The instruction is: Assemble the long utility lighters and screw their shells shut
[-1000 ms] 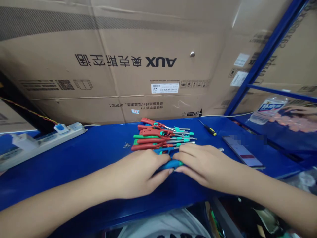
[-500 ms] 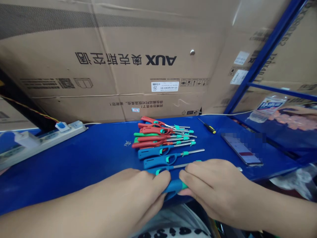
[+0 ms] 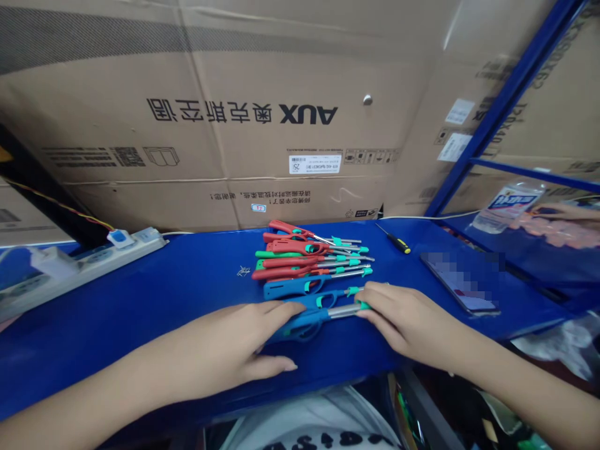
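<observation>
A blue long-nosed lighter [image 3: 344, 310] lies across the front of the row, its metal rod pointing right. My right hand [image 3: 403, 319] pinches the green piece at the rod's end between thumb and fingers. Over the blue handle rests my left hand [image 3: 248, 337], fingers stretched and thumb held apart below; it partly hides the handles under it. Another blue lighter [image 3: 285, 289] lies just behind. Farther back, red lighters [image 3: 290, 247] and a green lighter [image 3: 276, 255] are piled side by side, green triggers and rod pieces showing.
On the blue table [image 3: 197, 275] lie a screwdriver [image 3: 398, 242] and a phone [image 3: 459, 284] at right. A power strip [image 3: 98, 265] runs along the left. Behind stands a large cardboard box [image 3: 210, 144]. At far right are a bottle [image 3: 509, 206] and another person's hand [image 3: 572, 211].
Both hands have moved away from me, setting the lighter down beside the other blue ones. My left fingers have loosened from its handle; the right hand now pinches the rod's end.
</observation>
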The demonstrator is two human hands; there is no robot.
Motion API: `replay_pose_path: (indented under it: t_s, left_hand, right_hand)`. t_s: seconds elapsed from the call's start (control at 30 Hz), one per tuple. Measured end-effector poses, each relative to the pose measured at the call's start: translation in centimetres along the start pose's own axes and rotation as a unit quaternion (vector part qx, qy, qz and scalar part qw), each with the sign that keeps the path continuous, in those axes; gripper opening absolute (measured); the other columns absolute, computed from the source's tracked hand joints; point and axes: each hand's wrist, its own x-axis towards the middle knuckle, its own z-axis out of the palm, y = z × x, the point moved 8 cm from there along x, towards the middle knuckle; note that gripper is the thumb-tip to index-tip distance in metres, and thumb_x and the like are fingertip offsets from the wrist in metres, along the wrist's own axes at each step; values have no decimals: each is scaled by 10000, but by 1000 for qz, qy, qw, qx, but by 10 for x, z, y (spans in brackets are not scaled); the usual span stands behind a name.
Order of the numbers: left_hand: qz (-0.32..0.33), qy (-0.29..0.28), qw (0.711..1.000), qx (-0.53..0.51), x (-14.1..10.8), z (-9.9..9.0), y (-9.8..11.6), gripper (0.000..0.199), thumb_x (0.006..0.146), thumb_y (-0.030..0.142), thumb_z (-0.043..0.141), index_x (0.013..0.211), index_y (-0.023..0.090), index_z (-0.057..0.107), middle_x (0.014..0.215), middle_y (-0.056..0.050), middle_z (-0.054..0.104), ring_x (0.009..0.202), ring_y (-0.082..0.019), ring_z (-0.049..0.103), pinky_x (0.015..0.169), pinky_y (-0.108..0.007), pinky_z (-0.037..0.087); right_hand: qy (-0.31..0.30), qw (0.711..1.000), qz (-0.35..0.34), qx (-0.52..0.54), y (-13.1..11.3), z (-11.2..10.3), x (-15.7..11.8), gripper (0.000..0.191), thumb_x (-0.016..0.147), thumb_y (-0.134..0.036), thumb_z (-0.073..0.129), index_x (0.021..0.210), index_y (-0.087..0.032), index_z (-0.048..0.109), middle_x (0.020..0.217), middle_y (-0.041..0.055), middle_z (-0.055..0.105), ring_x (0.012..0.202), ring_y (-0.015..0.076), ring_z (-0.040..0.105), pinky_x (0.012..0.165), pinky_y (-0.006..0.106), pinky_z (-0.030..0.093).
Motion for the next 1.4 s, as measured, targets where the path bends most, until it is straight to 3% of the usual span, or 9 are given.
replay_pose_path:
  t_s: [0.1, 0.2, 0.33, 0.47, 0.9, 1.03, 1.13, 1.27, 1.4]
  left_hand:
    - [23, 21, 998, 62, 3, 25, -20, 781, 875, 495, 685, 1556, 340, 334, 1540, -90, 467, 1377, -340, 476, 1097, -498, 456]
    - [39, 48, 990, 125, 4, 46, -33, 803, 880, 558, 652, 1572, 371, 288, 1638, -105, 291, 1483, -425, 274, 1155, -687, 281]
    - [25, 49, 987, 149, 9, 60, -37, 630, 974, 551, 499, 1557, 428, 294, 1679, -50, 171, 1501, -436, 221, 1146, -715, 258]
    - [4, 43, 987, 152, 21, 65, -35, 622, 986, 551, 469, 1564, 404, 293, 1677, -64, 175, 1505, -455, 185, 1146, -721, 239]
    - [-45, 55, 985, 156, 63, 69, -58, 652, 976, 566, 467, 1570, 348, 310, 1671, -128, 175, 1503, -489, 139, 1146, -742, 149]
    - [-58, 95, 979, 173, 69, 70, -59, 637, 976, 541, 490, 1559, 328, 346, 1656, -144, 226, 1512, -462, 149, 1160, -730, 127]
    - [-60, 116, 977, 171, 69, 70, -59, 630, 965, 543, 518, 1542, 329, 383, 1642, -144, 267, 1507, -455, 183, 1160, -726, 147]
    - [-59, 124, 977, 165, 63, 68, -58, 648, 971, 503, 520, 1557, 280, 357, 1645, -158, 250, 1507, -435, 199, 1165, -719, 164]
    - [-23, 125, 978, 163, 54, 63, -46, 587, 979, 339, 516, 1540, 230, 381, 1629, -156, 286, 1490, -388, 246, 1172, -672, 230]
  right_hand:
    - [17, 998, 57, 22, 27, 26, -6, 246, 1016, -264, 435, 1078, -193, 662, 1019, 117, 682, 924, 234, 670, 811, 392, 573]
    - [71, 994, 79, -18, 31, 41, -13, 346, 984, -316, 496, 1280, -188, 622, 1317, 199, 593, 1220, 333, 573, 986, 553, 509]
    - [42, 998, 24, -39, 9, 56, -6, 683, 960, -482, 532, 1577, -275, 326, 1619, 174, 296, 1461, 394, 314, 1125, 682, 320]
    - [-26, 999, 11, -17, 9, 68, 11, 682, 1001, -517, 441, 1612, -333, 198, 1682, 127, 125, 1527, 375, 176, 1170, 689, 211]
    - [-52, 998, -6, -21, 58, 76, 50, 674, 1023, -543, 368, 1615, -270, 201, 1652, 188, 204, 1527, 354, 185, 1187, 645, 154]
    - [33, 998, -48, -23, 53, 57, 62, 677, 925, -527, 567, 1481, -159, 451, 1549, 222, 368, 1433, 376, 334, 1153, 596, 269]
    - [-5, 995, -96, -10, 31, 44, 77, 512, 854, -411, 655, 1254, -101, 577, 1253, 199, 610, 1180, 330, 558, 1006, 478, 441]
    - [-106, 992, -63, 12, 13, 32, 99, 370, 799, -336, 702, 1084, -137, 577, 1042, 122, 677, 897, 252, 641, 727, 332, 481]
    - [-43, 998, 35, 13, 46, 10, 112, 207, 928, -400, 558, 965, -200, 596, 1007, 61, 691, 906, 215, 640, 720, 295, 435]
